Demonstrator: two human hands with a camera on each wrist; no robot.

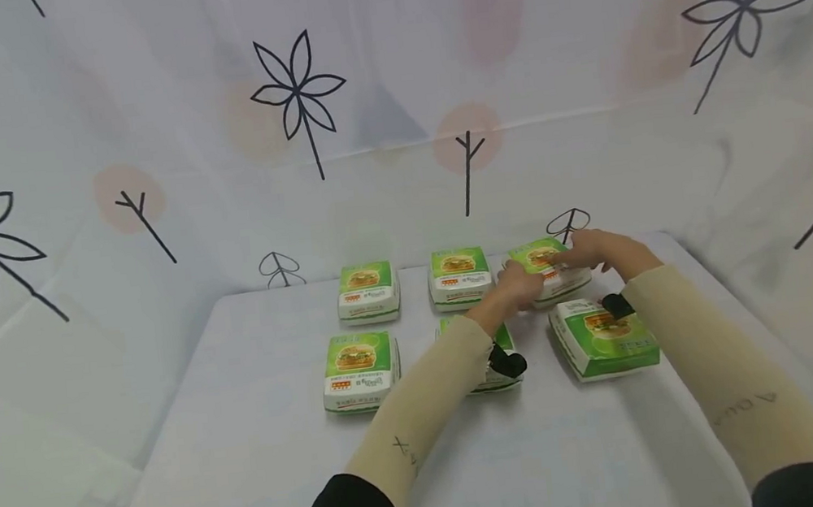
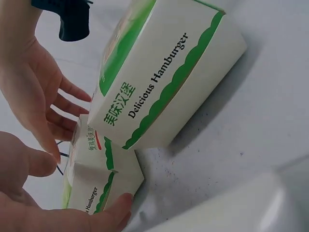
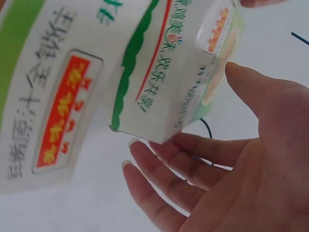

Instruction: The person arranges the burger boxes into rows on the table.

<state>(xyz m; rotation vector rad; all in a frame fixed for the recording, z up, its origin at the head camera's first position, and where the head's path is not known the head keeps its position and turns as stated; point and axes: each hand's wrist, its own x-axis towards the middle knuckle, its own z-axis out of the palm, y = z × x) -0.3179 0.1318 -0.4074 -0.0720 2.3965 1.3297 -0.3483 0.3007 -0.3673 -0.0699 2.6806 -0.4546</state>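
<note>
Both hands are at the back-right hamburger box (image 1: 537, 257), a green and white carton with a burger picture, standing slightly turned on the table. My left hand (image 1: 522, 285) is at its left side; in the left wrist view the extended fingers (image 2: 108, 216) lie along the carton's side wall, the thumb apart above. My right hand (image 1: 593, 252) reaches over its right side. Seen from the right wrist, the right hand's fingers (image 3: 166, 186) are spread and fairly straight beside the carton's lower corner (image 3: 154, 111), with the thumb near its top.
In front of it sits another hamburger box (image 1: 609, 336), turned sideways under the right wrist. The left forearm partly covers the front-middle box (image 1: 495, 379). More boxes stand at back middle (image 1: 460, 277), back left (image 1: 368, 290) and front left (image 1: 361, 372) on the white table (image 1: 247, 432). A patterned cloth (image 1: 374, 69) hangs behind.
</note>
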